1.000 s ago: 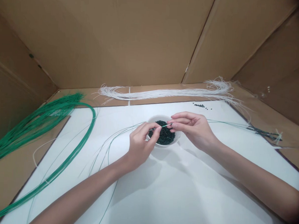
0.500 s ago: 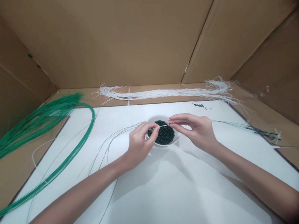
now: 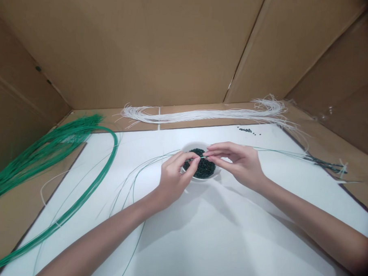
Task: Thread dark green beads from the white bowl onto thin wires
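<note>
A white bowl [image 3: 188, 146] of small dark green beads [image 3: 203, 170] stands on the white board, partly hidden by my fingers. Over it, my left hand [image 3: 175, 178] pinches a thin green cord [image 3: 203, 157] between thumb and forefinger. My right hand [image 3: 245, 163] comes from the other side, its thumb and fingertips closed at the cord. Whether a bead sits in that pinch is too small to tell. Only a short stretch of cord shows between the two pinches. Loose green cords [image 3: 136, 178] trail left of my left hand.
On the left lies a large green cord bundle [image 3: 77, 202]. White cords [image 3: 197, 114] stretch along the back. Loose dark beads [image 3: 247, 130] lie at the back right, and strands of dark beads [image 3: 324, 163] at the right. Cardboard walls [image 3: 145, 47] surround the board [image 3: 198, 236].
My hands have drawn slightly closer together above the bowl, and less cord shows between the fingertips. The left has shifted a little to the right.
</note>
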A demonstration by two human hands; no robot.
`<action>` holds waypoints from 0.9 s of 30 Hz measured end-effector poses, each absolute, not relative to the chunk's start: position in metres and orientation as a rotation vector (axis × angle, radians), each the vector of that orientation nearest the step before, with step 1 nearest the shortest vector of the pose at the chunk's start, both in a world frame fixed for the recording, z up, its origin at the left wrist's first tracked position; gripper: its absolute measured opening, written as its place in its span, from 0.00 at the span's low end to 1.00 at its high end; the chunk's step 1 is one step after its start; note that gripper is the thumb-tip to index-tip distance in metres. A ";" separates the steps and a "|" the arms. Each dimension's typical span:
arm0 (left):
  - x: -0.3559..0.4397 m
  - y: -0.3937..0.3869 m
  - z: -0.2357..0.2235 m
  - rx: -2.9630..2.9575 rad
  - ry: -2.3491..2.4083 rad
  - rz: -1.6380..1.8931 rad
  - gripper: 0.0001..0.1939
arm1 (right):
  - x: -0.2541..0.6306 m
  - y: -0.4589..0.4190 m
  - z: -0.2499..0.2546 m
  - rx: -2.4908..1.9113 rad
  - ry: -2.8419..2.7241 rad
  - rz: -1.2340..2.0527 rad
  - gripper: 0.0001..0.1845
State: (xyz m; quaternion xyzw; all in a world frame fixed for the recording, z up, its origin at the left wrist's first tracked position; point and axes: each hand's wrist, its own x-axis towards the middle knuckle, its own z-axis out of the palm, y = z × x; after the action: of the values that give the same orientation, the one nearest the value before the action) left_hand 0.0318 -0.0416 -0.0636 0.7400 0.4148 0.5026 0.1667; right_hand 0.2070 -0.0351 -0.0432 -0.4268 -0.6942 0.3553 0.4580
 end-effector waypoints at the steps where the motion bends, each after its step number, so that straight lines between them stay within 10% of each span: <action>1: 0.032 -0.042 -0.063 2.109 1.178 1.433 0.03 | 0.207 -0.035 -0.043 -1.052 -1.695 0.891 0.12; 27: 0.031 -0.041 -0.065 2.194 1.086 1.498 0.03 | 0.206 -0.035 -0.042 -0.948 -1.625 0.948 0.11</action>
State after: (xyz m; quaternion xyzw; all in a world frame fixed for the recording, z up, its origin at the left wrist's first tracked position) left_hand 0.0305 -0.0413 -0.0650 0.7574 0.3750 0.5171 0.1355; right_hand 0.2060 -0.0355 -0.0424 -0.3912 -0.6702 0.3911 0.4948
